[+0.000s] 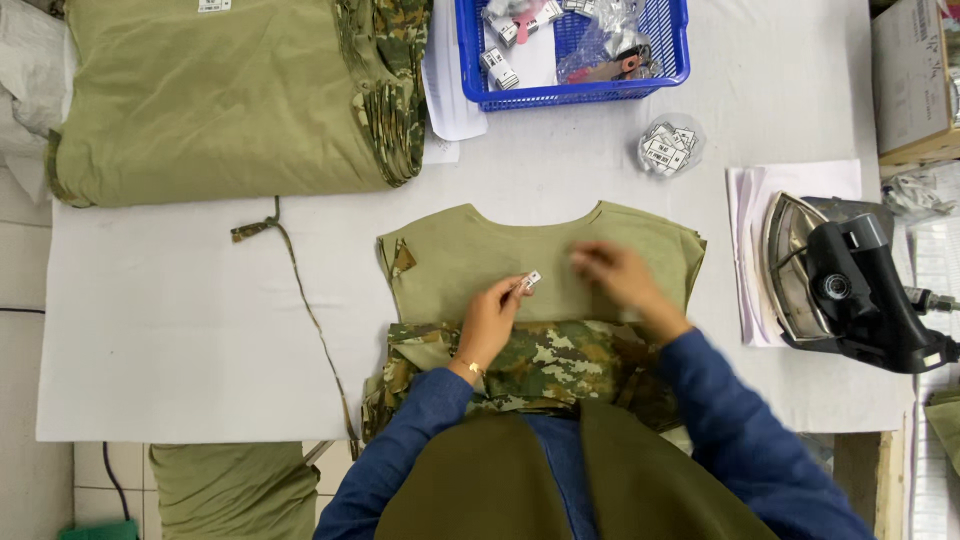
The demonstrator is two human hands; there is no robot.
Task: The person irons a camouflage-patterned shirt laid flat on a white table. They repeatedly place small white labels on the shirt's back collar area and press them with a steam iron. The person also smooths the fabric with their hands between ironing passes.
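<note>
White padded table [180, 320] bears an olive cotton shirt panel [470, 260] where the left hand [492, 318] pinches a small white label [531, 281], best laid flat while the half-open, empty right hand [615, 275] smooths.

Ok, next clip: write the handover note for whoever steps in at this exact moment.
Left hand pinches a small white label above the olive garment.
Right hand rests flat on the garment below the neckline, holding nothing.
Garment lies on the white table, its camouflage part folded at the near edge.
More labels in the clear bag; iron at right; folded stack top left.
Label not yet placed.
</note>
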